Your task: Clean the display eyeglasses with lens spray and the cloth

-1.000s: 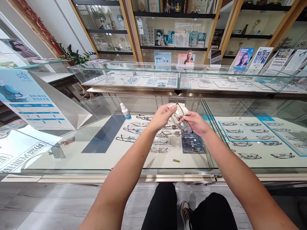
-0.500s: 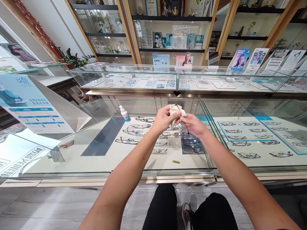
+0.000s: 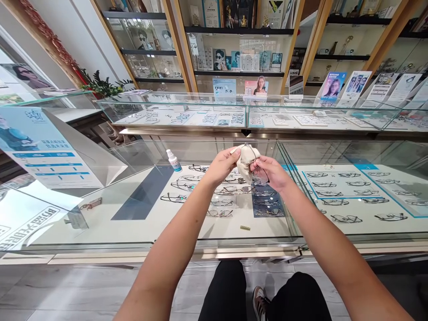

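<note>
Above the glass counter, my left hand (image 3: 223,164) is closed on a cream cloth (image 3: 247,156), its thumb pressed on the cloth's left edge. My right hand (image 3: 272,171) pinches a pair of dark thin-framed eyeglasses (image 3: 262,176) at the middle. One lens hangs in view below the right fingers; the other side lies against the cloth, partly hidden. A white spray bottle (image 3: 174,160) with a blue lower label stands on the counter to the left of my hands.
Rows of eyeglass frames (image 3: 220,203) lie in the glass display counter (image 3: 133,245) below. A small gold-coloured piece (image 3: 245,228) is near its front. A tilted sign (image 3: 50,151) stands at left. Behind runs a second glass case (image 3: 200,100), with shelves beyond.
My left hand has shifted slightly left, with more of the cloth showing between the hands. The eyeglasses have turned, so a lens now shows beneath my right fingers.
</note>
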A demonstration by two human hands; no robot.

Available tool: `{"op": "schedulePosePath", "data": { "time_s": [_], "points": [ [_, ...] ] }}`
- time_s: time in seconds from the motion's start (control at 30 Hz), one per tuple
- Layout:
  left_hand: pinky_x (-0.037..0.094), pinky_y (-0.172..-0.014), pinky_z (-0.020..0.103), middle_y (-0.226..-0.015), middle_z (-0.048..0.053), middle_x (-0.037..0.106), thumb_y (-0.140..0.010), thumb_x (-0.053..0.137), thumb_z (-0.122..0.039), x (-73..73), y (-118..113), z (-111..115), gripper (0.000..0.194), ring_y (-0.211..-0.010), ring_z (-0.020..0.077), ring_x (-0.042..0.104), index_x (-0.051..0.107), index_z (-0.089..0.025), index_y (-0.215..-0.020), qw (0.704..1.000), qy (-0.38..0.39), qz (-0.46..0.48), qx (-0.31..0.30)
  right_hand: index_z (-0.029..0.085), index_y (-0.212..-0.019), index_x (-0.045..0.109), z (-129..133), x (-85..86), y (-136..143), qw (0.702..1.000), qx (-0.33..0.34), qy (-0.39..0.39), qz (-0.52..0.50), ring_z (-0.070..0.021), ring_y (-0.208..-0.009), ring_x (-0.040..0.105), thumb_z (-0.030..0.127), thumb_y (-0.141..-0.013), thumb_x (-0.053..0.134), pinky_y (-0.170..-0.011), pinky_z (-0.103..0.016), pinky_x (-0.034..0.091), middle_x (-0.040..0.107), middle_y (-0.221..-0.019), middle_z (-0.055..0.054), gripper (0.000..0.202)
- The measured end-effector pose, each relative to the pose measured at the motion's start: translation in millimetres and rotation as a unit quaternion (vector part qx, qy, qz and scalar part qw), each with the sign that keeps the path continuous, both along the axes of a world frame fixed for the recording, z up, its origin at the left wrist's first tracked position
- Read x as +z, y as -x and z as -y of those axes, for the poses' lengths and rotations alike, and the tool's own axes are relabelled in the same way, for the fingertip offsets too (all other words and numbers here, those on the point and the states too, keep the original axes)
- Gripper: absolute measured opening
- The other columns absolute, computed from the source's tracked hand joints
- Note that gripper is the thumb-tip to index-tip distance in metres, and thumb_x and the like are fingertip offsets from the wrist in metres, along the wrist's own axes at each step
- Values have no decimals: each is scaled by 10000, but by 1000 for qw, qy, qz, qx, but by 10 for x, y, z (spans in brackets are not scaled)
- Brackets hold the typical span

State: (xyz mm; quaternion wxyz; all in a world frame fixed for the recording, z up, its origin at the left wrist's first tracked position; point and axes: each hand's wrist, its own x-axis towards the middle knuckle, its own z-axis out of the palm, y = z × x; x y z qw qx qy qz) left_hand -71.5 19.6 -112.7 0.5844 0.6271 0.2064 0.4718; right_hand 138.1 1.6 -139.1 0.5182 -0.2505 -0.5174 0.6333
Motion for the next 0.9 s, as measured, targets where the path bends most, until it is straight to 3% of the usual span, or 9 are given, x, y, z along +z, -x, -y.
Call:
{"op": "schedulePosePath", "data": {
  "time_s": [0.13,0.3,0.53,0.73,0.9],
  "points": [
    [524,-807,296,-949,88,787,-877,840,-698,-39,-9,-30,634,-855,193,679,802,-121,-1136,1000,15,-6,11,232,-759,773,-6,101,-90,996,-59,-25,-67,-144,-818,655,512,-691,1020,-732,-252,533,769,-880,-17,380],
    [474,-783,284,-886,62,748,-893,796,-739,-64,-103,54,655,-805,169,620,796,-109,-1071,997,13,-69,-21,243,-754,762,-42,131,-110,990,-114,-30,-84,-176,-925,672,533,-628,1044,-776,-277,558,795,-1033,-35,424],
    [428,-725,271,-782,35,675,-892,771,-769,-109,-287,198,646,-730,148,552,725,-125,-885,996,9,-66,-56,249,-760,739,-18,84,-13,994,-85,-33,-58,-181,-923,668,563,-670,1021,-814,-294,561,769,-1002,-23,432],
    [392,-683,263,-763,33,665,-847,819,-764,-183,-342,187,641,-694,138,530,740,-130,-897,999,22,-35,-18,247,-794,756,11,70,13,997,-55,-24,-53,-160,-842,655,556,-686,1024,-768,-278,546,755,-943,-7,422],
    [407,-683,262,-751,21,657,-801,886,-720,-161,-337,208,605,-693,137,538,746,-138,-891,999,24,-23,-36,239,-768,761,-7,58,12,996,-61,-18,-62,-155,-850,668,547,-662,1036,-802,-275,558,768,-937,-6,427]
  ]
}}
